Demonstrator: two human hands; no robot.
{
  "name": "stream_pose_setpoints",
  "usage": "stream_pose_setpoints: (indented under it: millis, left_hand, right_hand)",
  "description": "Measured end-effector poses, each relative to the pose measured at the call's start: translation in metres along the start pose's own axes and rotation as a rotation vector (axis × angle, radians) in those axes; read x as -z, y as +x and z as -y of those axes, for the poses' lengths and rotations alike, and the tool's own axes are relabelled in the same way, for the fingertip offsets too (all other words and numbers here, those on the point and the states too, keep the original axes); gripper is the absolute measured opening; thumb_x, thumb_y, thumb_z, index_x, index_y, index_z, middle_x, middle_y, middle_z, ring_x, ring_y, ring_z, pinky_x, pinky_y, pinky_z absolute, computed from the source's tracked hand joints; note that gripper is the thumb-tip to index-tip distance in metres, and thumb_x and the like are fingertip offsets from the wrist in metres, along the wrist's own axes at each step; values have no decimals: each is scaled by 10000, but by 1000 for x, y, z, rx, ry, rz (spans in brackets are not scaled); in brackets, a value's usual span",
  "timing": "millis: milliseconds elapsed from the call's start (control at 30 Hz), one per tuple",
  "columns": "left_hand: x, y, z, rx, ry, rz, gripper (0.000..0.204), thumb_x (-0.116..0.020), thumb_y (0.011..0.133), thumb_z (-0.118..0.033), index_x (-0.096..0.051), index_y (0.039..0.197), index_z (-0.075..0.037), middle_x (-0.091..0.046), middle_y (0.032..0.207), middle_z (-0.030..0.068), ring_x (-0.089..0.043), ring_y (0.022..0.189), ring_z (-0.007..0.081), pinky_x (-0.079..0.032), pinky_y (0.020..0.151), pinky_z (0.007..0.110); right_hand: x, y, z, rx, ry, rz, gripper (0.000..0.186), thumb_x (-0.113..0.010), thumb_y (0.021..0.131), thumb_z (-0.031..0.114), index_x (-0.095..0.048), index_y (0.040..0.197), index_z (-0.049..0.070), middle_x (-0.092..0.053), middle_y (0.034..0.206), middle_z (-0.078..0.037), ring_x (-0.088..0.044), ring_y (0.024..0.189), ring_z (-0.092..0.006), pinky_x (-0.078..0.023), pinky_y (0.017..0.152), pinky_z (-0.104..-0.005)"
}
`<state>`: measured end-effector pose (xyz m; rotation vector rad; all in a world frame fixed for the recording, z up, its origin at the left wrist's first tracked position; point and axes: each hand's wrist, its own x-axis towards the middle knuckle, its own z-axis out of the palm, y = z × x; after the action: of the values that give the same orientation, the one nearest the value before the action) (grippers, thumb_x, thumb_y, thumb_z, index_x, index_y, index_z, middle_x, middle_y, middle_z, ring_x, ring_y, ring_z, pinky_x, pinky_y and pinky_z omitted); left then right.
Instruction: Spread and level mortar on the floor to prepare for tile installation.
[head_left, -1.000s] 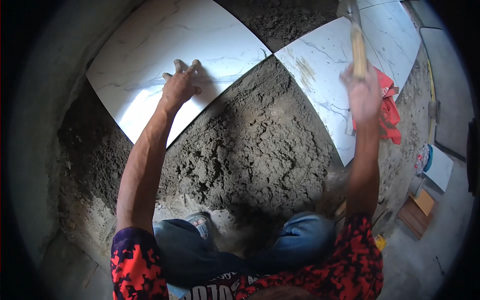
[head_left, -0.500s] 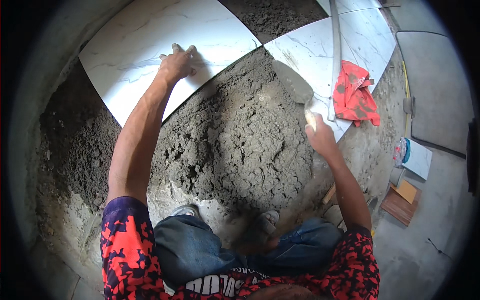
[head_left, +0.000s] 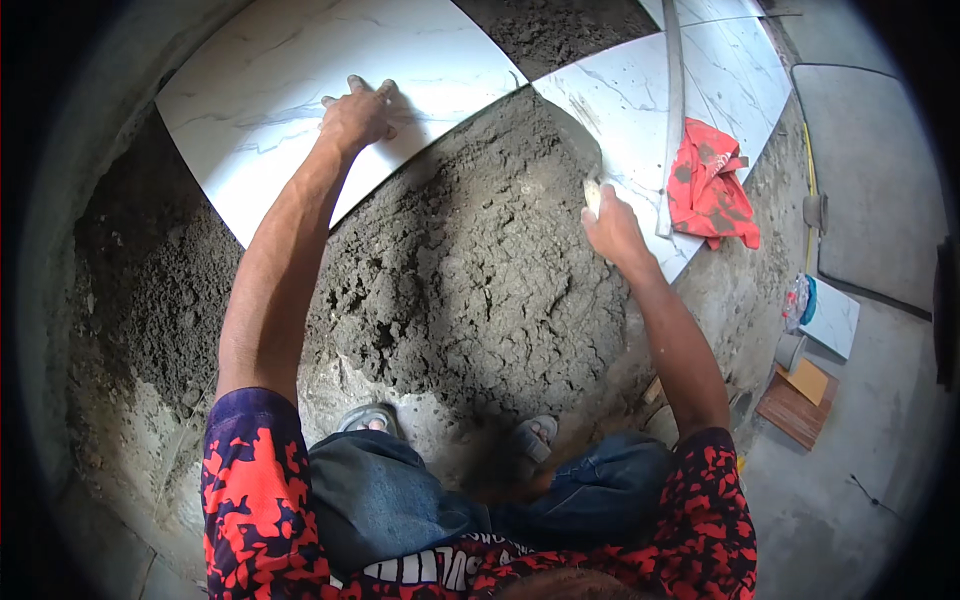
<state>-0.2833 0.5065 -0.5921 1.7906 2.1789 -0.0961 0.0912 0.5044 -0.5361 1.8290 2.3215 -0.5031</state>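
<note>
My left hand (head_left: 358, 115) rests on a large white marbled tile (head_left: 260, 100) at the left, its fingers spread on the glossy face. My right hand (head_left: 615, 228) is closed round the pale handle of a trowel (head_left: 574, 135). The grey blade lies along the left edge of a second marbled tile (head_left: 635, 95), beside the wet mortar. That mortar (head_left: 490, 270) spreads lumpy and grey between the two tiles and my feet, smoother near the corner where the tiles meet.
A straight metal bar (head_left: 674, 110) lies across the right tile, next to a mortar-stained red cloth (head_left: 710, 185). Farther right are a reddish-brown board (head_left: 790, 410), a small tile piece (head_left: 832, 318) and a yellow strip (head_left: 811, 180). Darker mortar (head_left: 555, 30) shows behind the tiles.
My right hand has moved left and away from me with the trowel, so the blade sits nearer the mortar's edge. My left hand stays in place on the tile.
</note>
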Motion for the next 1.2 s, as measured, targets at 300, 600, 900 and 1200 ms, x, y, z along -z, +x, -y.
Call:
stream_pose_setpoints:
  millis: [300,600,900,1200]
  left_hand:
    - [9,-2,1,56,-51,148,739,-677,781,-305,-287,1409,-282,-250,1424,242,-477,1165,418,-249,1055,586]
    - [7,-2,1,104,-132,160,687,-677,786,-290,-328,1377,-328,-165,1474,181,-287,1255,523,-413,955,571]
    - [7,2,-1,105,-150,155,644,-666,793,-278,-350,1354,-308,-181,1470,171,-263,1244,555,-453,895,599]
    - [9,1,2,92,-137,181,654,-663,795,-277,-340,1364,-289,-216,1452,188,-301,1234,539,-464,901,571]
  right_hand:
    - [55,-37,12,195,-446,85,400,-523,774,69,-418,1145,-39,-553,969,-287,-596,789,-435,-487,697,-494]
    - [76,9,50,186,-493,55,292,-506,766,33,-440,1044,-29,-602,874,-286,-603,819,-438,-484,719,-500]
    - [106,19,125,292,-705,95,217,-486,814,27,-560,999,-59,-654,857,-212,-653,796,-356,-527,690,-427]
    - [61,-61,154,582,-798,55,319,-474,846,63,-504,1127,-85,-638,777,-158,-653,687,-245,-537,563,-345]
